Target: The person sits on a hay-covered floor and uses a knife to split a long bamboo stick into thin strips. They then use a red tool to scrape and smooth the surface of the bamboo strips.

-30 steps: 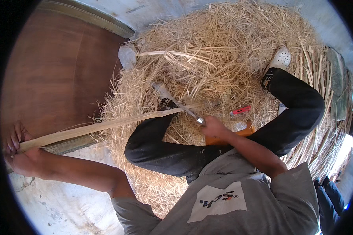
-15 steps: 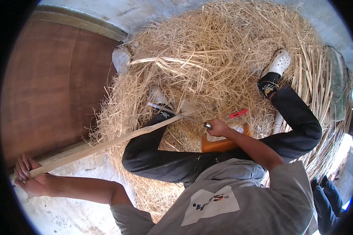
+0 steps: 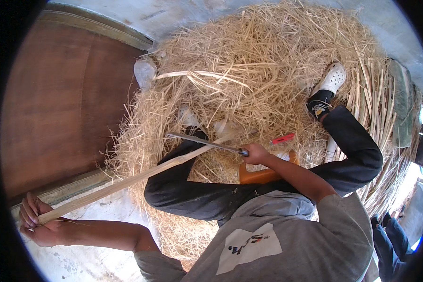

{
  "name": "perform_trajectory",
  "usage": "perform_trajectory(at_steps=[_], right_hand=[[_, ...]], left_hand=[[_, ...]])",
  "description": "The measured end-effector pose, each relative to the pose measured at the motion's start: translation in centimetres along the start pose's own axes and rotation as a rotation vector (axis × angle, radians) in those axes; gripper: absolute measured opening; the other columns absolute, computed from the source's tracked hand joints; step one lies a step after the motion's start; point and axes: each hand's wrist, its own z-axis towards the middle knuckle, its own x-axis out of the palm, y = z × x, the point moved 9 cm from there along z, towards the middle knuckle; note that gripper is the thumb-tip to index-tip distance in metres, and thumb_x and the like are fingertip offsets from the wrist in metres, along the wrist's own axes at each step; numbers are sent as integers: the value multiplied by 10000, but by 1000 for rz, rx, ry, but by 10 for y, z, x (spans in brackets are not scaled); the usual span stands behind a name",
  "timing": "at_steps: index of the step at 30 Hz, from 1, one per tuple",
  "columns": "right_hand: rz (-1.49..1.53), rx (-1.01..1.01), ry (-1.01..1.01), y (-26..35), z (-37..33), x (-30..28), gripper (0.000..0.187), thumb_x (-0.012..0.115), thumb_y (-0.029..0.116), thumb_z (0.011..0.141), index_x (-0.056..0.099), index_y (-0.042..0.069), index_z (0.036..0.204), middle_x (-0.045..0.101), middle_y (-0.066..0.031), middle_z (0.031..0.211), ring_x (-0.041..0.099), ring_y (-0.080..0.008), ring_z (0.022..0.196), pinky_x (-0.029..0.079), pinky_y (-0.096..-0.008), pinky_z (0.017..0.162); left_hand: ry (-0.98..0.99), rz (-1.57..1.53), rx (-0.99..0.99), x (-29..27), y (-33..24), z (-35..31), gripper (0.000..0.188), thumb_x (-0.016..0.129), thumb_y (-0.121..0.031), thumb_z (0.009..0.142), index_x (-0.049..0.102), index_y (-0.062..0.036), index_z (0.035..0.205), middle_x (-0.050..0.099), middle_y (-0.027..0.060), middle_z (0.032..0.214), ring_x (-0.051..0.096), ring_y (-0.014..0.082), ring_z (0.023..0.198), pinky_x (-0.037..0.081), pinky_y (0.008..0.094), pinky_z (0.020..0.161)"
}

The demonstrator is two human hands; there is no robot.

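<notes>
A long pale bamboo strip (image 3: 122, 184) slants from the lower left across my bent leg toward the straw. My left hand (image 3: 38, 218) is closed round its near-left end. Closed on the dark handle of a long-bladed knife (image 3: 202, 141), my right hand (image 3: 257, 154) is above my lap, near the strip's far end. The blade points left and crosses over the strip; whether the two touch I cannot tell. An orange plastic thing (image 3: 256, 176), partly hidden by my right forearm, lies between my legs. A small red-handled tool (image 3: 283, 138) rests on the straw just beyond my right hand.
Loose straw-like shavings (image 3: 249, 47) are heaped around my feet up to the pale wall. A brown door panel (image 3: 51, 103) stands at the left. Several long split strips (image 3: 373, 94) lie at the right, and another person's dark-clothed legs (image 3: 392, 244) show at lower right.
The knife's blade has turned and its tip has shifted left and down over the strip. My left hand has moved slightly right and down with the strip's end.
</notes>
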Motion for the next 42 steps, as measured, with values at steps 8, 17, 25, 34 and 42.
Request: perform_trajectory(at_steps=[8,17,25,34,42], right_hand=[[-232,443,24,-145,-19,4,277,598,238,740,679,90,960,669,-210,857,658,-368,817,516,-491,736],[-19,247,-102,-91,-17,-2,241,591,186,733,680,60,919,664,-232,867,647,-399,844,517,-477,759],[-199,605,-10,-157,-28,1,338,617,241,724,682,-25,924,674,-252,932,663,-368,929,524,-445,814],[-110,236,-91,-117,17,16,240,601,239,715,638,30,825,660,-218,803,644,-394,761,512,-484,696],[-6,-37,-30,-41,-5,-16,178,604,180,722,620,53,846,645,-198,769,636,-406,783,509,-479,705]], left_hand=[[48,-34,6,10,8,-7,396,367,-268,978,301,-147,607,260,14,539,250,134,515,243,331,585],[18,38,30,9,3,-8,387,368,-264,975,296,-145,614,262,21,552,253,146,521,244,327,574],[-44,46,40,7,4,-14,396,373,-273,988,302,-136,623,266,18,549,253,141,517,256,319,556],[-43,184,119,18,-33,-10,477,266,-383,1031,283,-136,623,247,21,544,235,144,512,252,319,550],[-329,405,223,13,-21,-36,449,275,-357,1022,284,-133,633,225,18,539,222,146,515,256,327,554]])
